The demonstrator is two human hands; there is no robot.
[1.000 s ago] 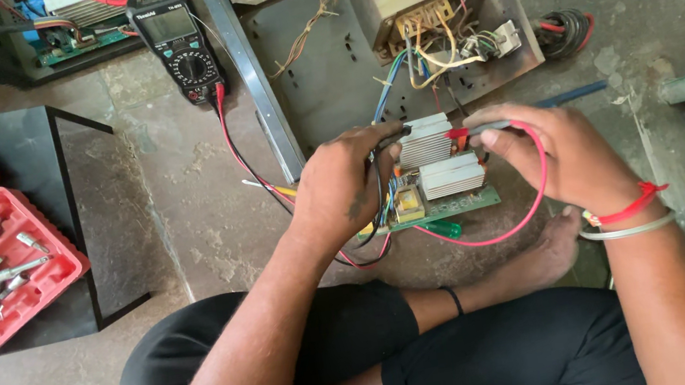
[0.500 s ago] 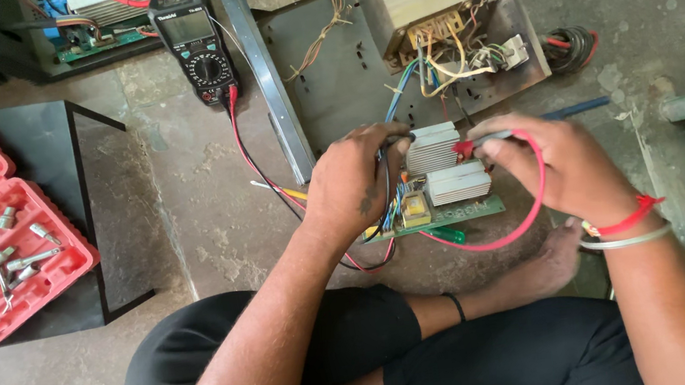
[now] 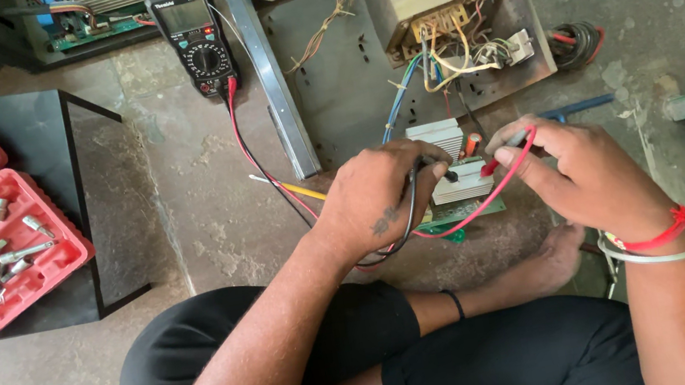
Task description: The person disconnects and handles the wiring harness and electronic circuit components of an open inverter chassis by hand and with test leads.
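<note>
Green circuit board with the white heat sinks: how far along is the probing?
Done: the black handheld multimeter lies on the concrete floor with its red and black leads plugged in. In hand: left hand holds the black probe, right hand the red probe, both tips at the green circuit board with white heat sinks. Left: the meter's display is too small to tell any reading.

Our left hand (image 3: 379, 201) curls knuckles-up, fingers pinched closed; our right hand (image 3: 576, 168) mirrors it close by, thumb and forefinger pinched, both forearms reaching forward.
</note>
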